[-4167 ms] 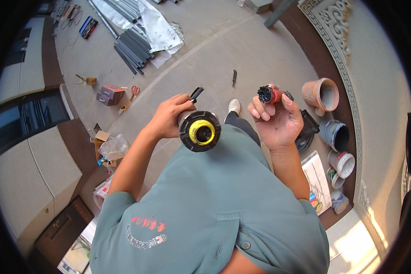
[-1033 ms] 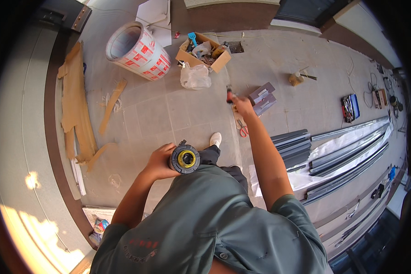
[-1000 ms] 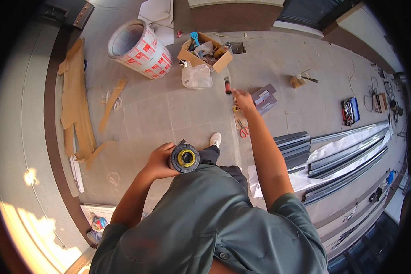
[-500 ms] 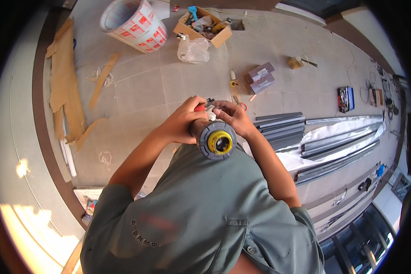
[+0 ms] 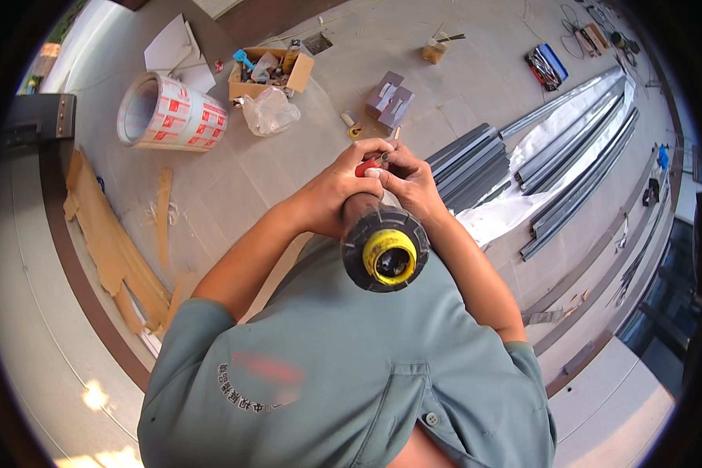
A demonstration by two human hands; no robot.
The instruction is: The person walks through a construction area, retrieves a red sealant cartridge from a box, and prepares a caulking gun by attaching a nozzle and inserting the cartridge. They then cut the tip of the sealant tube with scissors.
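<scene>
Close in front of my chest is a tube-shaped tool (image 5: 363,205) with a black notched collar and a yellow ring (image 5: 369,254) around a dark opening, which points toward me. My left hand (image 5: 329,189) is closed around the tube just beyond the collar. A small red piece (image 5: 366,167) shows at its fingers; I cannot tell its kind. My right hand (image 5: 415,186) meets the left at the tube's far end, its fingers pinched together beside the red piece. Whatever those fingers grip is mostly hidden, with only a small dark tip showing.
On the tiled floor ahead lie two dark boxes (image 5: 388,101), a carton (image 5: 295,76) of tools, a plastic bag (image 5: 271,111) and a large wrapped roll (image 5: 181,113). Dark metal profiles (image 5: 468,168) stretch out at right. Torn cardboard (image 5: 105,234) lies at left, near a wall.
My view has turned, so the floor things sit at a new angle. Both hands have drawn closer together at the tube's far end, and the white piece between them no longer shows clearly.
</scene>
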